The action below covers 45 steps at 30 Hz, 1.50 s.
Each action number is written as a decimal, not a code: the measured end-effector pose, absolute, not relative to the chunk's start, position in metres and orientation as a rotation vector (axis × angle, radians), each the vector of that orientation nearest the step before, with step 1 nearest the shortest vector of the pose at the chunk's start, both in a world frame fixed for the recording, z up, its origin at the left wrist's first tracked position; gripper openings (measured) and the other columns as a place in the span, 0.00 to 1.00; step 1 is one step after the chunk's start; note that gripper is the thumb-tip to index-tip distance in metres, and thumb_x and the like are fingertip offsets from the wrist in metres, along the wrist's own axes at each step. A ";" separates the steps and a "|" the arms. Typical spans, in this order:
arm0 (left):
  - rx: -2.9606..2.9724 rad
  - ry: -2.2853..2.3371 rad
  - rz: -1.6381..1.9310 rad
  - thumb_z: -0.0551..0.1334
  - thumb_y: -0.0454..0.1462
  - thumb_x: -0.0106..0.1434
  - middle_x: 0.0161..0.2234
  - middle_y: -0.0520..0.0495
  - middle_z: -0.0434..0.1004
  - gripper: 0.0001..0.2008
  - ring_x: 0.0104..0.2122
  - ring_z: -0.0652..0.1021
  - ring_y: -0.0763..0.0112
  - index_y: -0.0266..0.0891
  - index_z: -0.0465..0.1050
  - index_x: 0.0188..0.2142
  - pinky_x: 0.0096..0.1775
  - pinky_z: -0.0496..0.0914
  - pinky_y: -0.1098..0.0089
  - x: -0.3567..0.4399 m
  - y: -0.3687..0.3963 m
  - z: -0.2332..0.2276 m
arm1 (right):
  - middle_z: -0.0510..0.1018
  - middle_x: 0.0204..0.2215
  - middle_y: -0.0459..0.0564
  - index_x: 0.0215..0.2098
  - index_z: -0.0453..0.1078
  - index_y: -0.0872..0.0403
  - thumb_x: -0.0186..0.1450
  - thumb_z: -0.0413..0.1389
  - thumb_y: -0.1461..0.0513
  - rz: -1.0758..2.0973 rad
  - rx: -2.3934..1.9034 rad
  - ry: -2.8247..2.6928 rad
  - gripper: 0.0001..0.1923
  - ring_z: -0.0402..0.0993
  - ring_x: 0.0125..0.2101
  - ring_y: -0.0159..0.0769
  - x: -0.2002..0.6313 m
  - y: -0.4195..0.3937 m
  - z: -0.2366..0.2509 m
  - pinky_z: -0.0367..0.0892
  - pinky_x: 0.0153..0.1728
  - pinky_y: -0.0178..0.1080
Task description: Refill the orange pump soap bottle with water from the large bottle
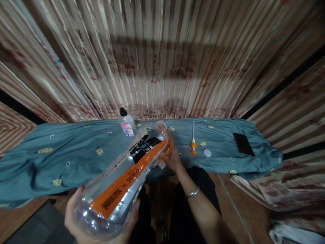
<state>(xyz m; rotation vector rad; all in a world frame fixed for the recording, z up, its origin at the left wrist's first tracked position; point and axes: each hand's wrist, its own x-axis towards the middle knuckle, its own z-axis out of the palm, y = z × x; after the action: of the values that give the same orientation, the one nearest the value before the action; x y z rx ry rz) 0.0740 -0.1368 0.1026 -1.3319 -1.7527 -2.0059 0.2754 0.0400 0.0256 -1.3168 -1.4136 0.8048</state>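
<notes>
A large clear plastic bottle (124,169) with a silver, black and orange label slants across the front of the view. Its wide base rests in my left hand (72,213), whose fingers wrap round it from both sides. The bottle's neck points away, up and to the right. There my right hand (173,157) closes round an orange object (168,140), perhaps a smaller container. Most of that object is hidden behind the bottle's neck, so I cannot tell whether the two touch. Something white and crumpled (159,164) shows just below my right hand.
On the blue-green cloth (83,159) lie an orange and white pump head with tube (193,145), a round white disc (207,153) and a flat black object (243,144). A clear bottle with black top (127,124) stands at the back. Striped curtains (157,61) hang behind.
</notes>
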 end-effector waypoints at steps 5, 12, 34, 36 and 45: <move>-1.261 -1.781 -2.060 0.91 0.58 0.48 0.63 0.40 0.84 0.59 0.63 0.83 0.44 0.40 0.81 0.74 0.86 0.59 0.31 0.074 -0.135 0.100 | 0.95 0.55 0.58 0.75 0.72 0.51 0.64 0.80 0.54 0.782 -1.322 -1.413 0.45 0.96 0.52 0.60 0.276 0.041 0.023 0.92 0.54 0.56; -1.382 -1.734 -1.958 0.91 0.54 0.51 0.65 0.38 0.84 0.60 0.57 0.84 0.51 0.37 0.77 0.79 0.85 0.63 0.39 0.063 -0.138 0.096 | 0.95 0.54 0.58 0.76 0.70 0.51 0.64 0.79 0.53 0.821 -1.277 -1.394 0.46 0.96 0.50 0.59 0.276 0.041 0.022 0.92 0.53 0.55; -1.483 -1.721 -1.879 0.90 0.53 0.50 0.63 0.41 0.85 0.60 0.61 0.85 0.47 0.39 0.77 0.79 0.85 0.65 0.37 0.041 -0.142 0.080 | 0.94 0.53 0.58 0.66 0.74 0.49 0.62 0.80 0.55 0.810 -1.302 -1.383 0.38 0.96 0.51 0.59 0.276 0.040 0.022 0.92 0.56 0.57; -1.470 -1.734 -1.889 0.92 0.52 0.48 0.62 0.40 0.86 0.61 0.65 0.84 0.44 0.38 0.78 0.77 0.85 0.65 0.37 0.039 -0.143 0.076 | 0.94 0.54 0.58 0.66 0.75 0.49 0.62 0.80 0.54 0.805 -1.302 -1.381 0.37 0.96 0.52 0.59 0.276 0.040 0.022 0.92 0.57 0.57; -1.480 -1.746 -1.855 0.94 0.51 0.46 0.62 0.42 0.86 0.62 0.63 0.86 0.48 0.41 0.78 0.77 0.85 0.67 0.40 0.035 -0.148 0.069 | 0.94 0.54 0.56 0.65 0.74 0.47 0.62 0.79 0.51 0.828 -1.284 -1.380 0.38 0.95 0.51 0.58 0.277 0.040 0.022 0.92 0.55 0.57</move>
<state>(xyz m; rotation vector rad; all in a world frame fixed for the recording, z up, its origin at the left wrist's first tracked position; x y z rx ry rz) 0.0346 -0.1480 0.0692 -1.4804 -1.7460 -1.8548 0.2773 0.0404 0.0225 -1.2844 -1.3798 0.8282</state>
